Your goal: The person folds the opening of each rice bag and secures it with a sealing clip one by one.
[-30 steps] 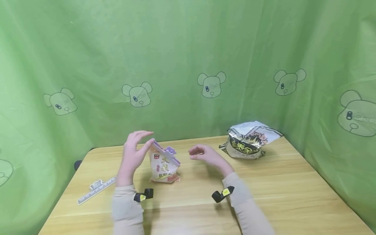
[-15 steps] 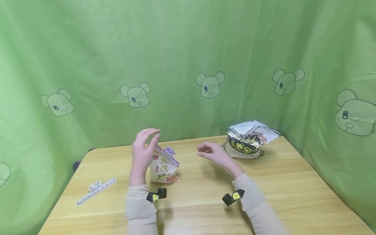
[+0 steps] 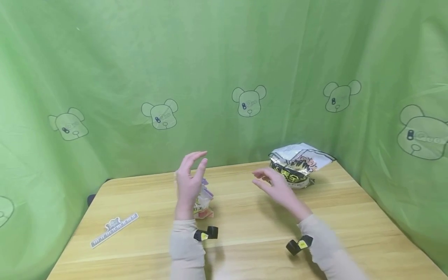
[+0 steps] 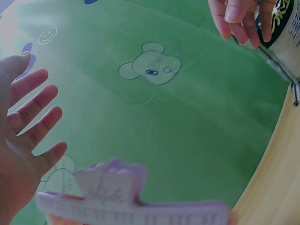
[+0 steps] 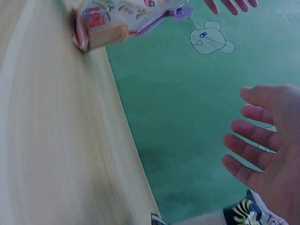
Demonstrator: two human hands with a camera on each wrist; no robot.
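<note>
My left hand is raised with its fingers spread and holds nothing. In the head view it covers much of a small white food bag, whose top is closed with a purple clip. In the right wrist view the white bag stands on the table with the purple clip along its top. My right hand, fingers relaxed and bare of any object, hovers just in front of a larger black, gold and white food bag. Part of that larger bag is hidden behind the hand.
A white clip with a piano-key pattern lies on the left of the wooden table. A green curtain with mouse-face drawings hangs close behind the table and along its sides.
Both hands have moved right: the left from the clipped white bag's top corner to in front of it, the right toward the larger bag. Both bags and the white clip stay put.
</note>
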